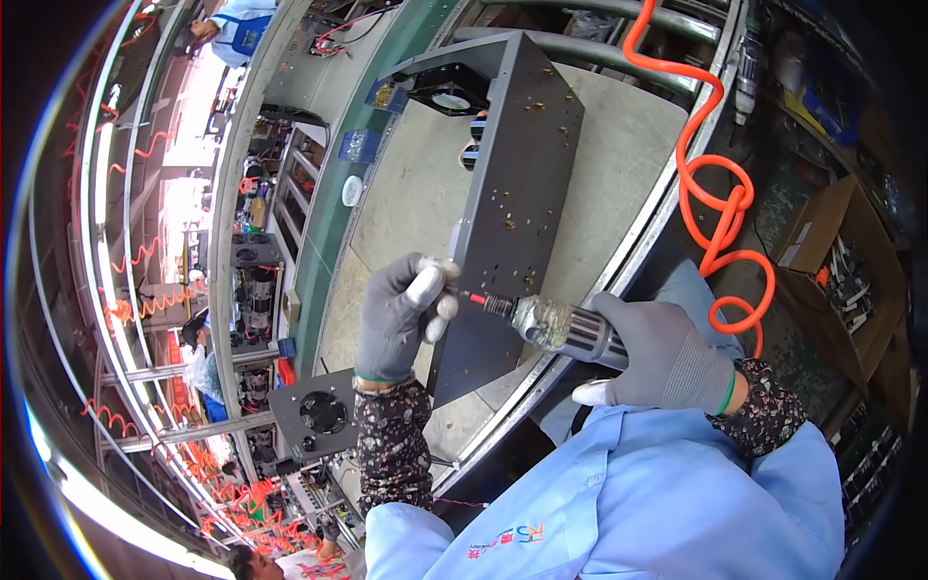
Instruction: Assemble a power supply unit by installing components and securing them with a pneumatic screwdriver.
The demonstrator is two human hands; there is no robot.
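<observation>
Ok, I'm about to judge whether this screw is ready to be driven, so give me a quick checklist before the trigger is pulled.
1. Left hand steadying the grey metal panel at its edge: ok.
2. Right hand gripping the pneumatic screwdriver: ok.
3. Driver bit meeting the panel edge by the left fingertips: ok.
4. Screw seated on the bit: cannot tell.
5. Orange coiled air hose clear of both hands: ok.

We see a brightly lit scene, with the strongest light coming from long ceiling strips (pixel 116 503) that blow out to white glare along the left rim. The fisheye lens bends straight edges hard toward the borders, and the corners fall to black. The centre stays sharp; the far left background turns soft and overexposed. Shadows are faint and diffuse.
</observation>
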